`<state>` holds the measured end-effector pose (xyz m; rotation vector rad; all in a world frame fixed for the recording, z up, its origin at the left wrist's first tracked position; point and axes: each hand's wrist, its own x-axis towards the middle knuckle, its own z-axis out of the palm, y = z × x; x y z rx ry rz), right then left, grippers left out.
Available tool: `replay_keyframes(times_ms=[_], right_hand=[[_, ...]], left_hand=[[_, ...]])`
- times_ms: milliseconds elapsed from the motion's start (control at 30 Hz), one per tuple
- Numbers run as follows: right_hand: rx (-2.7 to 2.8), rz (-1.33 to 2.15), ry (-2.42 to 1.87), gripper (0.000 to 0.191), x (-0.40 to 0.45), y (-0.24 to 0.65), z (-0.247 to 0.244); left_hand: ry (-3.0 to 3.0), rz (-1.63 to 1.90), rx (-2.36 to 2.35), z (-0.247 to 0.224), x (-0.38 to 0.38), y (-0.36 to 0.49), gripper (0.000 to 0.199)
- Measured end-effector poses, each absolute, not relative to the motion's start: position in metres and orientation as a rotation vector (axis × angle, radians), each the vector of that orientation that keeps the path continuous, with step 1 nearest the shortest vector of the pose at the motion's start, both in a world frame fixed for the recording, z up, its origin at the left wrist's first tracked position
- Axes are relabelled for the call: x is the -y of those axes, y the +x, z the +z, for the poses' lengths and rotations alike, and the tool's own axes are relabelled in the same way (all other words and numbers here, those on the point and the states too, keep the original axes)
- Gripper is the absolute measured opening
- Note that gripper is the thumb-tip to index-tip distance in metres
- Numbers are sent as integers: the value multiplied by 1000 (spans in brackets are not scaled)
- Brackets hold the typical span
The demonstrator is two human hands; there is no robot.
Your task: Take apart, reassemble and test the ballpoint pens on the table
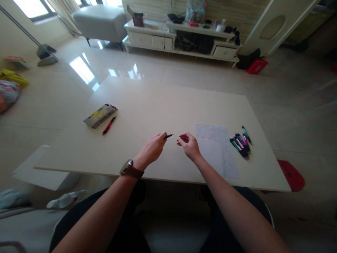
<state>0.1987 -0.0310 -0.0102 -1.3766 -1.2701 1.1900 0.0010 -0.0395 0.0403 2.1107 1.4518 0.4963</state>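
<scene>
Above the table's near half, my left hand (154,147) is closed around a dark pen (169,136), whose pointed tip sticks out to the right. My right hand (190,146) is a short gap away, thumb and fingers pinched on something small and pale that I cannot make out. Under and beside my right forearm lies a sheet of paper (214,147) covered in writing. A bunch of several pens (240,146) with coloured barrels rests to the right of the sheet. Off to the left are a red and black pen (108,125) and a grey and yellow box (100,116).
The pale table (158,102) spans the middle of the view, its near edge by my legs. A red stool (291,175) shows past its right corner. Beyond the table are a white TV cabinet (150,40) and a grey ottoman (100,23). A plastic bottle (65,199) lies at lower left.
</scene>
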Motion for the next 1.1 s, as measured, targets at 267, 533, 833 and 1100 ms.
replay_keyframes(times_ms=[267, 533, 833, 1100], right_hand=[[1129, 1217, -1238, 26, 29, 197, 2], [1089, 1267, -1184, 25, 30, 197, 4], [1227, 1280, -1199, 23, 35, 194, 6], [1333, 1312, -1243, 31, 38, 193, 3]], left_hand=[[2071, 481, -1473, 46, 42, 3, 21], [2207, 338, -1466, 52, 45, 3, 30], [2211, 295, -1483, 48, 44, 2, 32], [2257, 389, -1431, 41, 43, 3, 22]])
